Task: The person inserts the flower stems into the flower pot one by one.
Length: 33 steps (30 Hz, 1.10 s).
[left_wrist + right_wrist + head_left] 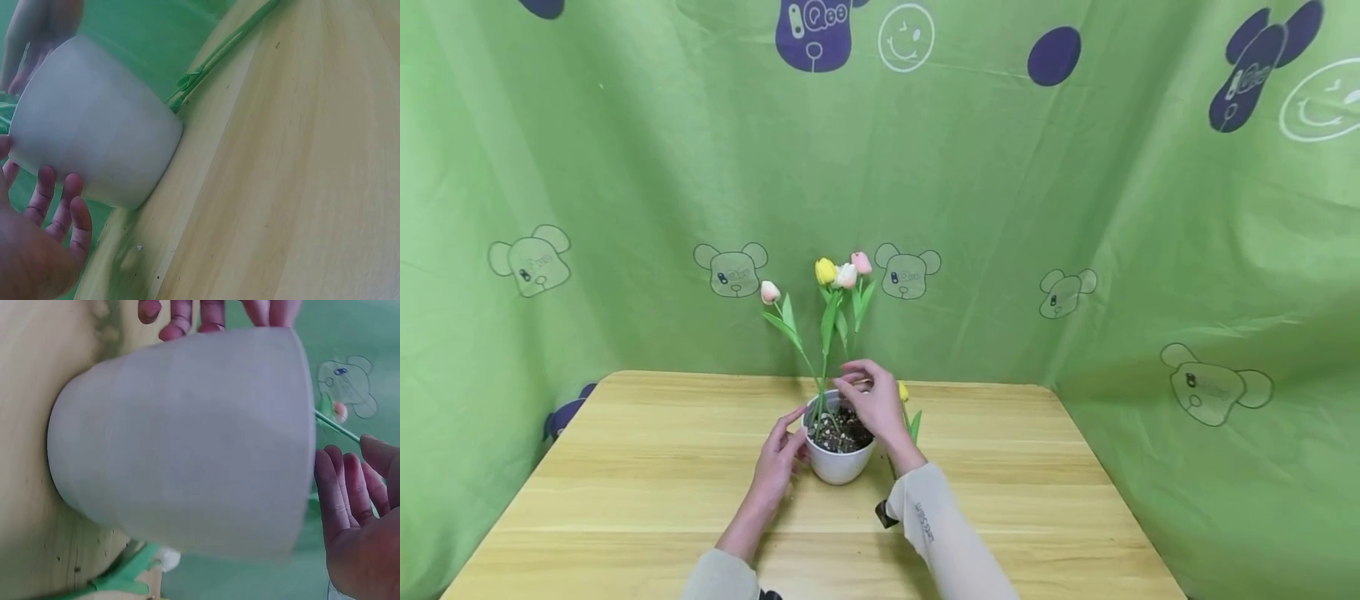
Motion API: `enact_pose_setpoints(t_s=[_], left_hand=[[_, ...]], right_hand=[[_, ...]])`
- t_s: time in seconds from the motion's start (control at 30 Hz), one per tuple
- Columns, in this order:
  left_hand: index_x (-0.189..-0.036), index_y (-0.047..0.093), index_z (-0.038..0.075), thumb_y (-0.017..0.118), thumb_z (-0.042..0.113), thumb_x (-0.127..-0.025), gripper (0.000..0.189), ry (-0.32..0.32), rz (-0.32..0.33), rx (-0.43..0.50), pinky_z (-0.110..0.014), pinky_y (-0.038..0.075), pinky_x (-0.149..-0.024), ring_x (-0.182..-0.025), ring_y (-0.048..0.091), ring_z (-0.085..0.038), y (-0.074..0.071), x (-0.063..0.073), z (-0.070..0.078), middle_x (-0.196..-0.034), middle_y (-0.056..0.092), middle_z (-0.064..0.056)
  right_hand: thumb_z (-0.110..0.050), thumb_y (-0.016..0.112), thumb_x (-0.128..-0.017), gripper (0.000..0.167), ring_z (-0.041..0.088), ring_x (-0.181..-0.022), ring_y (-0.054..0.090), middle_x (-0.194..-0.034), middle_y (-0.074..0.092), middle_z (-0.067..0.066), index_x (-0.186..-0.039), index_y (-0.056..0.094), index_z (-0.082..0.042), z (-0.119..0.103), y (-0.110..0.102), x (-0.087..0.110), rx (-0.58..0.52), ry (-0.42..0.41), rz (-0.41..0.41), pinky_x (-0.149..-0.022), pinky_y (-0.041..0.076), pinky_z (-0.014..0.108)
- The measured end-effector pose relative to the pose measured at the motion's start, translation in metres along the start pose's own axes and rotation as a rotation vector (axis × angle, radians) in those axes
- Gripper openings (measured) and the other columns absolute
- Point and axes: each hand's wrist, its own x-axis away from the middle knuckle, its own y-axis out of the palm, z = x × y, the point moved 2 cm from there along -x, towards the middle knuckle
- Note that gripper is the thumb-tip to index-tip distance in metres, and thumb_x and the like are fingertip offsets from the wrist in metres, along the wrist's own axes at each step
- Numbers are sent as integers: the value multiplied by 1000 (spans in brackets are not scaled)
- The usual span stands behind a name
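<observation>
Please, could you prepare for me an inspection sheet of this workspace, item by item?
Surface: wood-grain table, with the pot standing on it.
Job's things: white flowerpot upright, dark potting soil inside; four tulip blooms above it, some stem bases hidden; another yellow tulip outside, to the pot's right.
Clutter: small dark specks on the table near the pot.
Left hand: fingers touch the pot's left side.
Right hand: at the pot's rim, near a green stem; whether it grips that, cannot tell.
Cables: nothing seen.
Surroundings: green curtain printed with bear heads and smiling faces.
</observation>
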Motion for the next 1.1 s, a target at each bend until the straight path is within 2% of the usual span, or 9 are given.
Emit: enact_pose_setpoints(t_s=[0.2, 0.37, 0.47, 0.63, 0.77, 0.97, 1.1], left_hand=[[-149, 55, 11, 57, 16, -106, 43, -6, -3, -2, -37, 53, -66, -81, 63, -34, 0, 0, 0, -87, 61, -17], [-151, 52, 16, 56, 20, -107, 45, -15, -2, -15, -35, 52, -66, -81, 63, -29, 1, -12, -24, -87, 61, -11], [-152, 51, 18, 56, 23, -107, 46, -16, 15, -30, -33, 52, -65, -80, 63, -27, 0, -18, -37, -86, 60, -7], [-152, 51, 15, 55, 19, -107, 45, -25, 17, -36, -34, 52, -65, -82, 63, -33, 0, -18, -36, -86, 60, -10], [-152, 51, 18, 56, 21, -107, 45, -24, 10, -28, -34, 52, -65, -81, 63, -30, 0, -18, -36, -87, 60, -10], [-150, 54, 21, 59, 27, -106, 45, 0, 18, -24, -33, 52, -65, -79, 63, -26, 1, -15, -35, -86, 60, -6], [-150, 54, 20, 58, 28, -106, 45, 21, 22, -32, -33, 52, -64, -79, 64, -27, 1, -13, -34, -84, 60, -5]], right_hand=[[-4, 76, -92, 33, 33, -91, 73, -108, 72, 20, -123, 68, 1, 1, -26, 8, -61, 22, 55, -81, 64, 44], [0, 74, -92, 32, 36, -89, 74, -108, 70, 23, -123, 67, 3, 12, -52, 17, -139, 53, 92, -78, 64, 37], [0, 73, -93, 32, 36, -89, 74, -108, 70, 23, -124, 66, 3, 21, -66, 22, -150, 79, 112, -77, 64, 34], [1, 73, -93, 33, 24, -83, 74, -107, 69, 22, -125, 66, 5, 33, -85, 31, -140, 106, 148, -75, 64, 31], [0, 73, -94, 33, 21, -82, 74, -105, 69, 18, -125, 65, 4, 45, -95, 37, -130, 128, 165, -76, 64, 31], [1, 71, -95, 31, 21, -82, 74, -106, 68, 17, -125, 65, 4, 63, -104, 47, -127, 170, 168, -79, 64, 37], [0, 72, -94, 33, 27, -85, 74, -110, 68, 20, -126, 65, 4, 77, -106, 53, -100, 222, 171, -81, 64, 41]])
